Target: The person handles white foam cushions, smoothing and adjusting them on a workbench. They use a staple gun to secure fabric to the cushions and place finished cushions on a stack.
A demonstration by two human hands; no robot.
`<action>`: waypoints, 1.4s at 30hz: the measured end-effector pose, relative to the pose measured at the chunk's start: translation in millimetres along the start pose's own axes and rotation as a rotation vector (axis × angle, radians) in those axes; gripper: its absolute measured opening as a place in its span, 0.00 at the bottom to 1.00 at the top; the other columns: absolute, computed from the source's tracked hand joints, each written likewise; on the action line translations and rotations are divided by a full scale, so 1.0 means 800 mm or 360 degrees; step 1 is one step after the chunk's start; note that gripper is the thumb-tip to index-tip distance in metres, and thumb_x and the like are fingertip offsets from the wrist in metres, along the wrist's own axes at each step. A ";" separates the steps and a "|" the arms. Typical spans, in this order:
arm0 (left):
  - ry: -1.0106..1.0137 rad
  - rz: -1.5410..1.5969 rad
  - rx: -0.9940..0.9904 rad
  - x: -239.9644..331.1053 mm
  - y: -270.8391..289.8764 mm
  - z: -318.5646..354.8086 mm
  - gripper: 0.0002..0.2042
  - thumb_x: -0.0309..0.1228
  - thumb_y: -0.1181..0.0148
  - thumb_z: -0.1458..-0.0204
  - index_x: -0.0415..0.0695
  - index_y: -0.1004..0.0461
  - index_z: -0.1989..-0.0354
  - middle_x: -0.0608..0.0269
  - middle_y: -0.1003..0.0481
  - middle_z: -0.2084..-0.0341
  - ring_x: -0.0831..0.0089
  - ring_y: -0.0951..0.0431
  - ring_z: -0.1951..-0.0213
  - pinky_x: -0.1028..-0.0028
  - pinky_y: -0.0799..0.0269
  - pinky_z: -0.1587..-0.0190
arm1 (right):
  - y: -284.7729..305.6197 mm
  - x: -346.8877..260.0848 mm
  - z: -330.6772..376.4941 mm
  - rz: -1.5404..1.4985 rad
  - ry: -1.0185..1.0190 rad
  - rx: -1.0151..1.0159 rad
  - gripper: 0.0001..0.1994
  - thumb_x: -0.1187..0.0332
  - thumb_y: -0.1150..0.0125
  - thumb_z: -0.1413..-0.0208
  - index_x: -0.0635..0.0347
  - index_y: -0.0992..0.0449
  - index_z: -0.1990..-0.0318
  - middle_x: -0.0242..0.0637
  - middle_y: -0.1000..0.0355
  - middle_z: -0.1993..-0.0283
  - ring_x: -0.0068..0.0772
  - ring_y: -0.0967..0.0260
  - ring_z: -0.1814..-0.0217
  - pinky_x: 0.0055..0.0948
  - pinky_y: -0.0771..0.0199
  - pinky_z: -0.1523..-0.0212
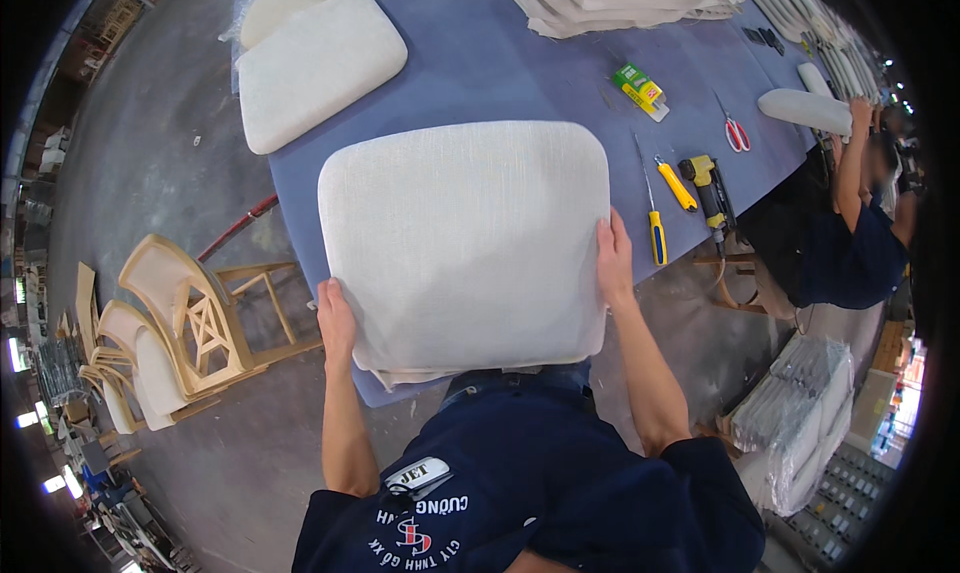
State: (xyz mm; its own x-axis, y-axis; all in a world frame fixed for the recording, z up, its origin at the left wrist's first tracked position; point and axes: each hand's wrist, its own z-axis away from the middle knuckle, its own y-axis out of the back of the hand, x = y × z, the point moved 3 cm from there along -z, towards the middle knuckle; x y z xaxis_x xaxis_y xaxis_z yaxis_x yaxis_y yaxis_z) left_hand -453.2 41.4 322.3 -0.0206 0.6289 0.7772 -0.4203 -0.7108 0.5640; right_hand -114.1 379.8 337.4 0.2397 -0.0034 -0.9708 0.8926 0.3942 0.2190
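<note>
Dark blue work clothing fills the near edge, and two bare forearms rise from it to a pale upholstered seat cushion (465,243). That cushion lies flat on the near end of a blue-covered table (480,63), its near edge overhanging toward the person. Left hand (336,325) clasps the near left corner, fingers curled under the edge; right hand (613,258) presses against the right side, fingers wrapped around the rim. Fabric looks smooth and taut across the top, so the covering seems largely done, though loose folds of cloth show beneath the near edge, which suggests the underside is not yet finished. Right of the cushion lie a yellow-handled screwdriver (655,228), a pneumatic stapler (708,188) and scissors (737,133). Far left, another cushion (315,63) rests on the table corner. Wooden chair frames (190,323) stand on the floor at left. Another person (850,233) works at far right.
</note>
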 end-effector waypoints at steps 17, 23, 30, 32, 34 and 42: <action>-0.1024 -0.1107 -0.0062 0.101 -0.161 -0.063 0.35 0.46 0.46 0.35 0.43 0.42 0.22 0.42 0.49 0.21 0.34 0.56 0.21 0.32 0.62 0.24 | -0.089 0.031 -0.071 0.1464 0.0538 -0.0194 0.32 0.57 0.48 0.28 0.63 0.42 0.22 0.54 0.40 0.24 0.60 0.44 0.22 0.59 0.42 0.26; -0.1202 -0.1203 -0.0131 0.114 -0.210 -0.048 0.38 0.53 0.48 0.35 0.43 0.42 0.22 0.45 0.50 0.20 0.37 0.55 0.20 0.29 0.64 0.25 | -0.292 -0.055 -0.103 0.1610 0.0934 -0.0753 0.31 0.52 0.49 0.28 0.62 0.37 0.25 0.46 0.44 0.18 0.55 0.50 0.16 0.68 0.51 0.23; -0.1104 -0.1077 -0.0140 0.116 -0.207 -0.053 0.39 0.51 0.42 0.40 0.46 0.40 0.22 0.48 0.51 0.19 0.40 0.57 0.19 0.30 0.65 0.25 | -0.282 -0.014 -0.168 0.1793 0.0868 -0.0946 0.30 0.49 0.55 0.26 0.61 0.35 0.27 0.43 0.40 0.20 0.46 0.47 0.17 0.58 0.52 0.20; -0.1063 -0.1050 -0.0162 0.116 -0.206 -0.053 0.39 0.51 0.42 0.40 0.46 0.40 0.22 0.49 0.52 0.19 0.40 0.58 0.19 0.30 0.66 0.24 | -0.228 -0.006 -0.201 0.1881 0.0699 -0.0866 0.30 0.49 0.56 0.26 0.62 0.33 0.28 0.44 0.38 0.22 0.45 0.45 0.18 0.57 0.51 0.19; -0.1055 -0.1033 -0.0180 0.117 -0.208 -0.055 0.40 0.51 0.42 0.40 0.46 0.40 0.22 0.49 0.52 0.19 0.40 0.58 0.19 0.31 0.66 0.24 | -0.189 -0.009 -0.224 0.1899 0.0445 -0.0796 0.30 0.50 0.57 0.25 0.64 0.32 0.29 0.47 0.34 0.25 0.47 0.41 0.20 0.58 0.49 0.21; -0.1085 -0.1041 -0.0170 0.117 -0.207 -0.059 0.39 0.51 0.44 0.40 0.45 0.40 0.22 0.47 0.52 0.19 0.39 0.58 0.19 0.30 0.67 0.24 | -0.228 -0.087 -0.272 0.1142 0.0740 -0.0470 0.31 0.48 0.58 0.24 0.68 0.31 0.30 0.54 0.30 0.29 0.56 0.35 0.26 0.51 0.39 0.25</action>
State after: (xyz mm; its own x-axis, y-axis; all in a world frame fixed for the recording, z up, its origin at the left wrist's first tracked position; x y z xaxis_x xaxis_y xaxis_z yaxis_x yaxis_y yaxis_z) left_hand -428.7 232.9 288.4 0.7679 0.5488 0.3305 -0.2421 -0.2290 0.9428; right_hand -376.6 508.5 343.9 0.4653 0.6807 -0.5658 0.4381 0.3783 0.8154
